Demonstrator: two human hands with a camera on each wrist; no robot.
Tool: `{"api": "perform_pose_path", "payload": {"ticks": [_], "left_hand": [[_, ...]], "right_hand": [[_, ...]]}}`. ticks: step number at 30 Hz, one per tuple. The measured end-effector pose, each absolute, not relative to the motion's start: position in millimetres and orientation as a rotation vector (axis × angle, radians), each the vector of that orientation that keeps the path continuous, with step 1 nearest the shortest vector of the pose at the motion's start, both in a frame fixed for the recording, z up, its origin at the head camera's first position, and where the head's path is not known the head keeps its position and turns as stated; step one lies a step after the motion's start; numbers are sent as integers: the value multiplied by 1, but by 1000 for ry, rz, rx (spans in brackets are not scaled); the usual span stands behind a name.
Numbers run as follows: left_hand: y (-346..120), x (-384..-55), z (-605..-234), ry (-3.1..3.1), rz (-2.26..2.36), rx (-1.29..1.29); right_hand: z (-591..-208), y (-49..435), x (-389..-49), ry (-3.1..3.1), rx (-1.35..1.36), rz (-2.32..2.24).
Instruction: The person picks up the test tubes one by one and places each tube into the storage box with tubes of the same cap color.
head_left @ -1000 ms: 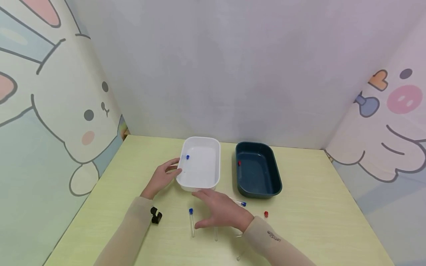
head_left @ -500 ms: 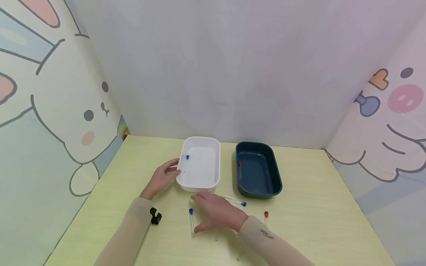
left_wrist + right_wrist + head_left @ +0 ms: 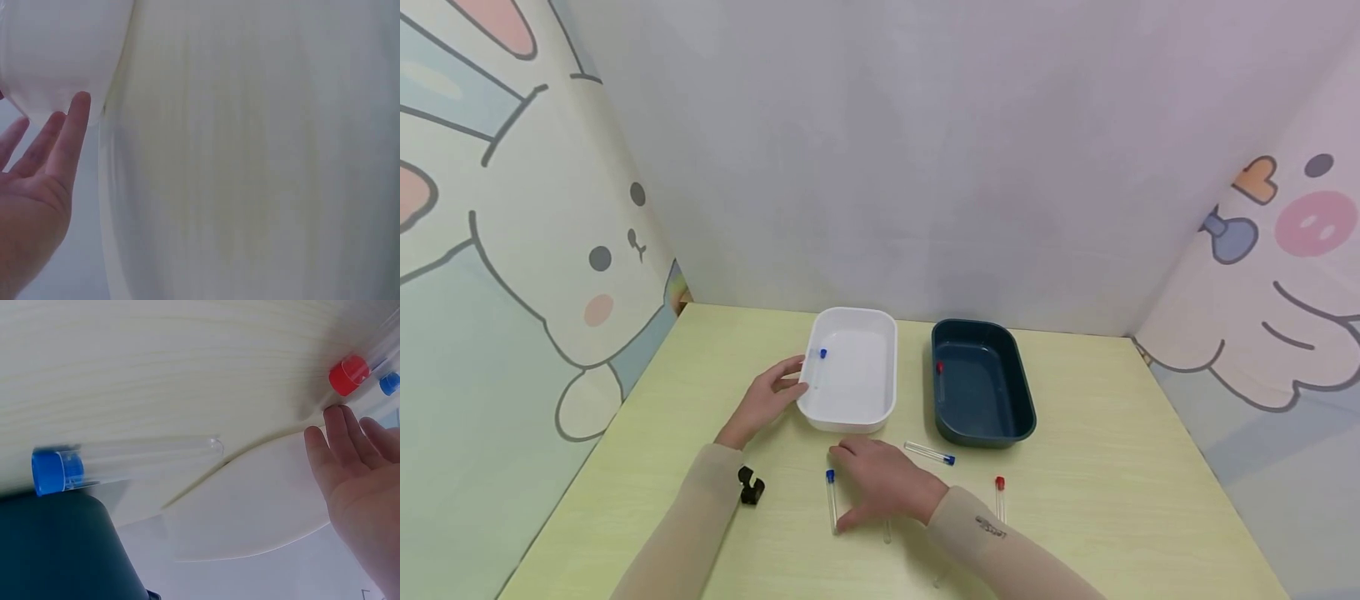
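Observation:
My left hand (image 3: 767,402) touches the left side of the white tray (image 3: 850,414) with its fingers fairly straight; in the left wrist view its fingertips meet the tray's wall. My right hand (image 3: 891,482) hovers low over the table, fingers and thumb spread, close beside a blue-capped test tube (image 3: 832,504). Under the right palm another tube is mostly hidden; the right wrist view shows a red cap (image 3: 350,375) near the fingertips. A second blue-capped test tube (image 3: 929,453) lies between the right hand and the dark tray (image 3: 985,437). Neither hand grips anything.
A blue cap (image 3: 823,354) shows inside the white tray and a red cap (image 3: 939,367) inside the dark one. To the right lies a red-capped test tube (image 3: 1000,498), partly behind the sleeve. A small black object (image 3: 750,486) is beside the left sleeve.
The right hand has moved slightly down and left, towards the blue-capped tube, uncovering more of the tube near the dark tray. The left hand stays at the white tray.

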State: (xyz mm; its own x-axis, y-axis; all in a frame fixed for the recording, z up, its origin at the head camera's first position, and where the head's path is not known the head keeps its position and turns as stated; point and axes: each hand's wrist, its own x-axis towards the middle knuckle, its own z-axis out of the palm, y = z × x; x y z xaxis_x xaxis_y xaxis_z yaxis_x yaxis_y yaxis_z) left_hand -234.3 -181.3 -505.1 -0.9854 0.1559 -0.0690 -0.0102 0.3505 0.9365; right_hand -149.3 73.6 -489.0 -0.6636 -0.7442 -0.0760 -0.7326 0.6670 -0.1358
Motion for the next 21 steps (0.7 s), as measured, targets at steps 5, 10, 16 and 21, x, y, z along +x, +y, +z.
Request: {"api": "perform_pose_path", "payload": {"ticks": [5,10,16,21], "left_hand": [[-180,-234,-504,2434,1720,106],[-181,-235,-504,2419,1729,101],[-181,-236,-504,2418,1722,96],[-182,-237,-505,2417,1718,91]], "right_hand": [[-489,71,-149,2768,-1250,-98],[-486,68,-146,2763,-1248,-71],[-488,64,-143,2765,-1246,7],[-492,62,-140,2773,-1265,68]]}}
